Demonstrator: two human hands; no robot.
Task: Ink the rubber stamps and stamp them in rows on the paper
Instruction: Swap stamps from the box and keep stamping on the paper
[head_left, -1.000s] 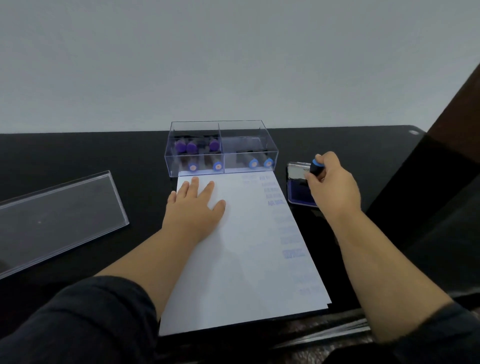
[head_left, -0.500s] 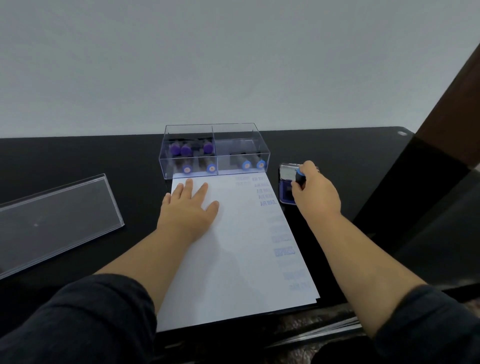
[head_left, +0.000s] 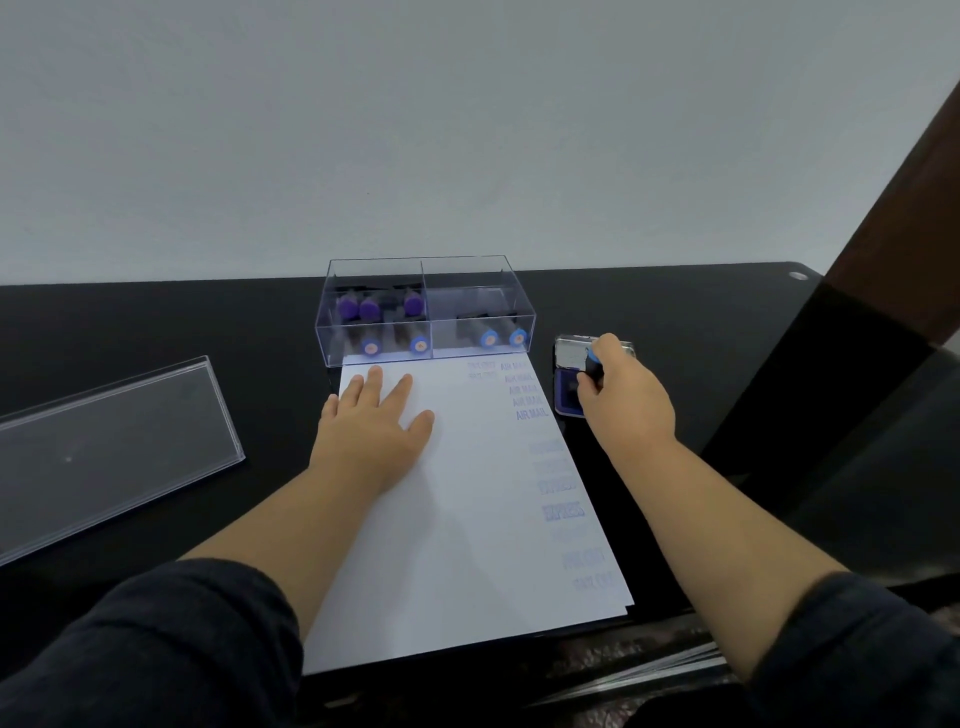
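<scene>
On a black desk (head_left: 156, 322), the left hand (head_left: 371, 431) lies flat, fingers spread, on the paper (head_left: 467, 519); the right hand (head_left: 623, 402) grips one blue-capped stamp (head_left: 594, 364) on the ink pad (head_left: 567, 387). Seven stamps sit in the clear box (head_left: 426, 312).

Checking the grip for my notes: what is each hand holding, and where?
Right hand grips the blue-capped black stamp by its handle; left hand holds nothing.
</scene>
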